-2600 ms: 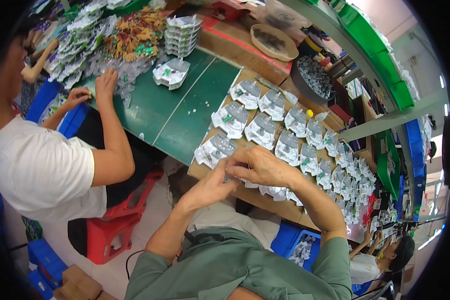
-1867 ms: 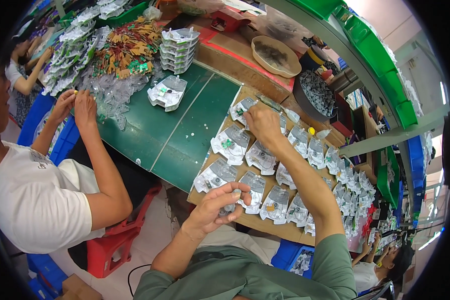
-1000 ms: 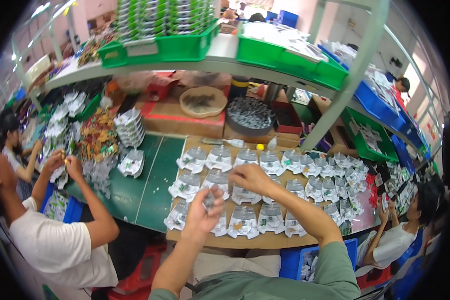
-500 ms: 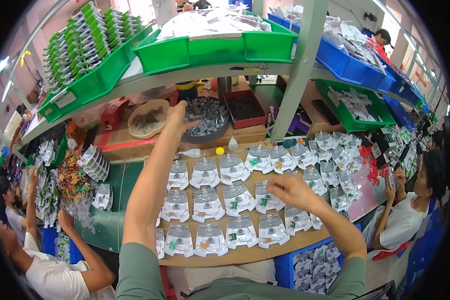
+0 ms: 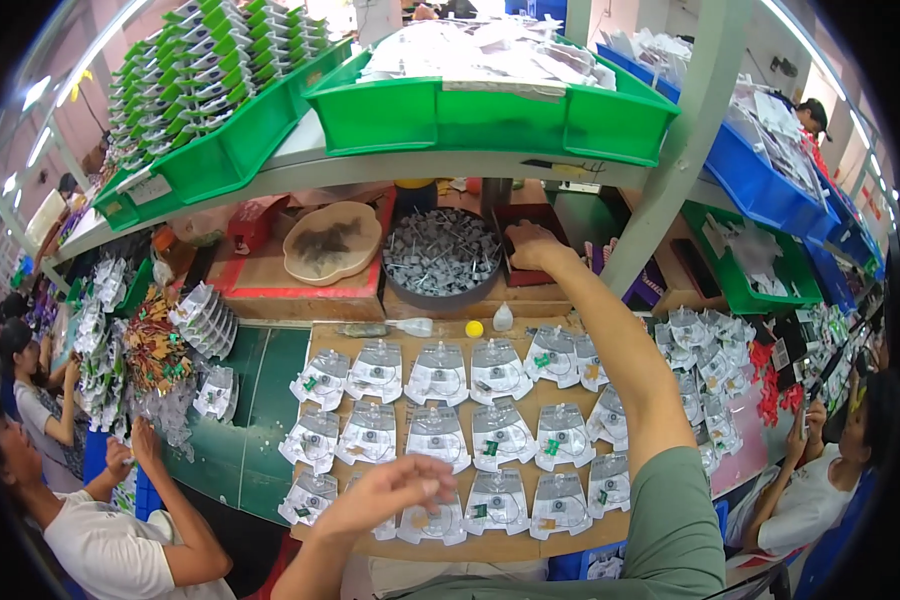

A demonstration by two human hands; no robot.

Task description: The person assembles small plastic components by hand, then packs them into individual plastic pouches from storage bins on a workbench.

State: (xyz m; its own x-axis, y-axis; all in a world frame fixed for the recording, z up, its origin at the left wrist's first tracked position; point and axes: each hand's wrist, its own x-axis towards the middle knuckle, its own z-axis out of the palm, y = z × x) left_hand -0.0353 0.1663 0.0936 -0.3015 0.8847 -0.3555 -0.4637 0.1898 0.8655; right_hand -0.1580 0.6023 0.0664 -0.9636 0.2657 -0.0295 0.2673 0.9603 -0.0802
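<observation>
Head view: the right hand is in the red tray, fingertips hidden, so whether it grasps anything cannot be told; the left hand, loosely curled, hovers over the near row of white housings, its hold also unclear. The housings lie in rows on cardboard and look light, stiff and slick, their thin wires probably fragile; best held by the outer edges. Beyond, a round dark bowl of grey parts sits left of the tray
</observation>
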